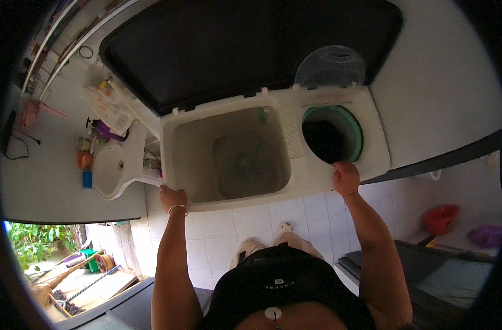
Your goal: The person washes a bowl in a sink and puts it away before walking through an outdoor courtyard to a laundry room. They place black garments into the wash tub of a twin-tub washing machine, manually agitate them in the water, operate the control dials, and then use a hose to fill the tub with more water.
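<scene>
A white twin-tub washing machine point(251, 202) stands before me with its dark lid point(234, 53) raised. My left hand point(173, 199) grips the front left corner of its top rim. My right hand point(345, 178) holds the front edge beside the round spin tub point(360, 140), which has a green rim and dark contents. The large wash tub point(193, 156) looks murky inside; whether it holds water is hard to tell. A clear round inner lid point(331, 66) stands up behind the spin tub.
A white washbasin point(108, 171) is on the left, with a purple-handled item point(110, 131), an orange container point(85, 160) and a blue cup point(87, 179). Metal rails point(69, 53) run above. A red basin point(440, 218) lies at the right. An opening with plants is at lower left.
</scene>
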`<state>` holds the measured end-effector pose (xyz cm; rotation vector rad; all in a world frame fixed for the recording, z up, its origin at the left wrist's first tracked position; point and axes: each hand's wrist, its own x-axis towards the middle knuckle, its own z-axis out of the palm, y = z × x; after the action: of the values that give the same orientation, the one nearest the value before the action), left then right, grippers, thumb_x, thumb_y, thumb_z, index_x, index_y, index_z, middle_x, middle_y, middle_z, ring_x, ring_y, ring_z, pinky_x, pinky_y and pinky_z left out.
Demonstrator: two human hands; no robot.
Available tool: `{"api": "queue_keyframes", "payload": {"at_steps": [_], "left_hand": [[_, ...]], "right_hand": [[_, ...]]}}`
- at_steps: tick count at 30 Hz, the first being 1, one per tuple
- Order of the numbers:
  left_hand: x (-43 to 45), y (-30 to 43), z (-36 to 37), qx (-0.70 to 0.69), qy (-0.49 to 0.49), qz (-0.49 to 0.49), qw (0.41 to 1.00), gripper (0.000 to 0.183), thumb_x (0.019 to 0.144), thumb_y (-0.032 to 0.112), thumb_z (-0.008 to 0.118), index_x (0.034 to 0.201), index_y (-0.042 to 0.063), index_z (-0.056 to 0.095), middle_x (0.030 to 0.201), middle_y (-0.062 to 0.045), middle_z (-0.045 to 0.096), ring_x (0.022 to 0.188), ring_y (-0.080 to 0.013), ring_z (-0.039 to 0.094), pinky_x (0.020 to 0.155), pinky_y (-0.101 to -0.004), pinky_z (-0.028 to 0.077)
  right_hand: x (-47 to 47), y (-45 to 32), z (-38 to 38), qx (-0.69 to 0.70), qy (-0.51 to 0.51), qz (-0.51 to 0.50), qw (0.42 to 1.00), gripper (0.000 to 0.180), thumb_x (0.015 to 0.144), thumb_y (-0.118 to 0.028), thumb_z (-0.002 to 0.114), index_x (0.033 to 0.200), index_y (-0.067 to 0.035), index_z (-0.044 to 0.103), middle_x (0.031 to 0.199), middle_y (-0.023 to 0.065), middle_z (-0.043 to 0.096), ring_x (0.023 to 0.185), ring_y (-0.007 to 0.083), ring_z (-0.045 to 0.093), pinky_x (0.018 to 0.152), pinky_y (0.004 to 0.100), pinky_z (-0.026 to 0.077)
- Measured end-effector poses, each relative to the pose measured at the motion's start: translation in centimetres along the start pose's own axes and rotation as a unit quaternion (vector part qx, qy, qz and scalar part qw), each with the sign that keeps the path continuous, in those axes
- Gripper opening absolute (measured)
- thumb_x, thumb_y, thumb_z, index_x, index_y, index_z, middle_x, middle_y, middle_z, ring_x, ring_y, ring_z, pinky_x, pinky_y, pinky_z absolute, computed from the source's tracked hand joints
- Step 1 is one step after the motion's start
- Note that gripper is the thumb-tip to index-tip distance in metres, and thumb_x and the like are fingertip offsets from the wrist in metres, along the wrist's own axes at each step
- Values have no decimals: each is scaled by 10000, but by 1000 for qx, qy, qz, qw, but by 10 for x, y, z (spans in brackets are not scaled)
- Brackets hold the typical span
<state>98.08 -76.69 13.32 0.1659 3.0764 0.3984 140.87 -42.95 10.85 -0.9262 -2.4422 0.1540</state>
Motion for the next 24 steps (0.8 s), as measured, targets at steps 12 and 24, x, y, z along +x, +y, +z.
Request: {"api": "queue_keyframes", "payload": {"at_steps": [12,24], "left_hand": [[4,-14,8,28,0,-3,1000,451,622,117,681,1005,-18,485,955,-237,616,905,-403,616,782,-467,518],[-4,9,-6,67,-7,-23,997,459,605,141,713,972,5,473,970,-223,627,896,-388,629,773,-456,523]], "right_hand": [[5,0,0,48,7,-15,999,197,685,-73,577,878,-78,616,847,120,630,801,318,597,713,430,491],[1,4,-1,29,-4,-13,999,218,694,-78,585,905,-61,637,902,119,653,854,305,606,756,429,488]]}}
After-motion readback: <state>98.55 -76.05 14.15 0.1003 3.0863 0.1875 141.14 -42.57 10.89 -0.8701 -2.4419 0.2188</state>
